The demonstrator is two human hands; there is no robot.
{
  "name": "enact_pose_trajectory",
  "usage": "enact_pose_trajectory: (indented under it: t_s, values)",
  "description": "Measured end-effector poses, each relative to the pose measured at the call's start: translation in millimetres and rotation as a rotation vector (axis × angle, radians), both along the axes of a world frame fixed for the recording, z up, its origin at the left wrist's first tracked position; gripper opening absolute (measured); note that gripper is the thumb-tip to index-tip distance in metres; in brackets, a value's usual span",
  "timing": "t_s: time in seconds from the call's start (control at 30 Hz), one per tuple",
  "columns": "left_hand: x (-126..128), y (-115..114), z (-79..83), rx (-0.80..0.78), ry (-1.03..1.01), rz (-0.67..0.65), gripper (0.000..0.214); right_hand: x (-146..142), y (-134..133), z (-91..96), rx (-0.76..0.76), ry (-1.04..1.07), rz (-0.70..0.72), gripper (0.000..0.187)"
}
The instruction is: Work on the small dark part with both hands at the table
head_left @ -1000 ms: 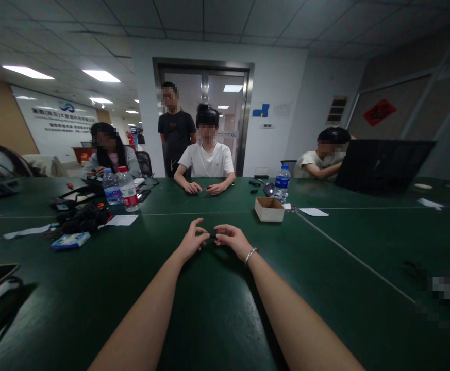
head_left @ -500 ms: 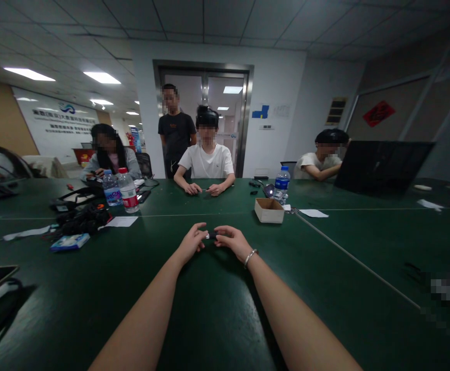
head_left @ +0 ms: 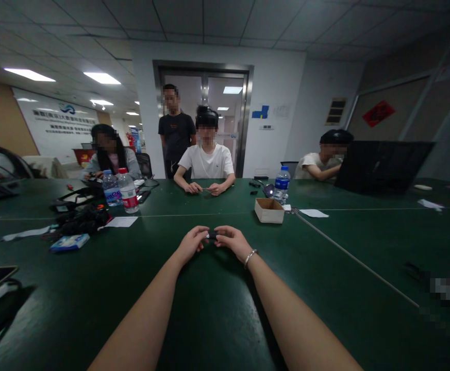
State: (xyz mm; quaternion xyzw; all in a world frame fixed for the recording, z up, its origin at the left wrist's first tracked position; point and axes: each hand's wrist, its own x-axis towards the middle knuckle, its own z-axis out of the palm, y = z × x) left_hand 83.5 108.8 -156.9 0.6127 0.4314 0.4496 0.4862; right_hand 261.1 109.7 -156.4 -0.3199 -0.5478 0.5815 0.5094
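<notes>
I see a small dark object (head_left: 211, 235) pinched between both my hands, just above the middle of the green table (head_left: 217, 309). My left hand (head_left: 190, 243) grips its left end and my right hand (head_left: 233, 240) its right end. A cardboard box (head_left: 269, 209) sits farther off, to the right.

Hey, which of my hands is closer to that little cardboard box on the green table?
Right. The right hand lies just short of the cardboard box, to its left; the left hand is farther left, both pinching a small dark object.
</notes>
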Motion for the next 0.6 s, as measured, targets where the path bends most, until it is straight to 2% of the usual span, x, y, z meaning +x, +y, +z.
enact_pose_trajectory:
  t_s: [0.33,0.6]
  values:
    - [-0.2,0.4,-1.1,0.013,-0.009,-0.006,0.039,0.3,-0.4,0.5,0.001,-0.002,-0.005,0.036]
    - [1.2,-4.6,4.1,0.003,0.014,-0.002,0.037,0.3,-1.9,1.8,-0.002,-0.005,-0.009,0.035]
